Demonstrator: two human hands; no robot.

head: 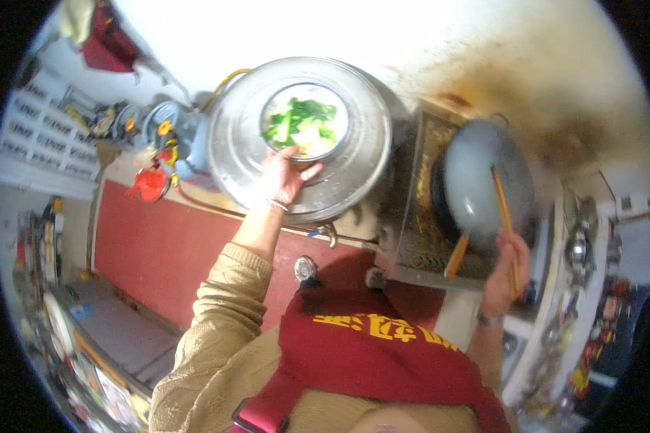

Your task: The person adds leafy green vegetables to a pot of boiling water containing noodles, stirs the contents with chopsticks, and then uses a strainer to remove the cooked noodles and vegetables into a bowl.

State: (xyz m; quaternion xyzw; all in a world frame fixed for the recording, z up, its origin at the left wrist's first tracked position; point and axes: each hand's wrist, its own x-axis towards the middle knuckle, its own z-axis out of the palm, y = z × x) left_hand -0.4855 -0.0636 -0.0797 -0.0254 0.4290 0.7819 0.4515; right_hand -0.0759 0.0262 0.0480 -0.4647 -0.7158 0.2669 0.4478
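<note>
My left hand [286, 176] grips the near rim of a white bowl with a blue edge [342, 142]. Chopped leafy greens [306, 122] lie in it. Below the bowl is a wide round metal lid [238, 157]; whether bowl and lid touch, I cannot tell. On the right, my right hand [508, 268] holds a pair of wooden chopsticks [501, 200], their tips inside a steaming wok [466, 184]. The wok's wooden handle [457, 257] points towards me. Steam blurs what the wok contains.
The wok sits over a grimy stove [417, 238]. Left of the lid stand blue gas cylinders [165, 124] with a hose and a red basket [150, 185]. A tap [330, 235] juts out below the lid. Cluttered shelving [563, 303] runs along the right.
</note>
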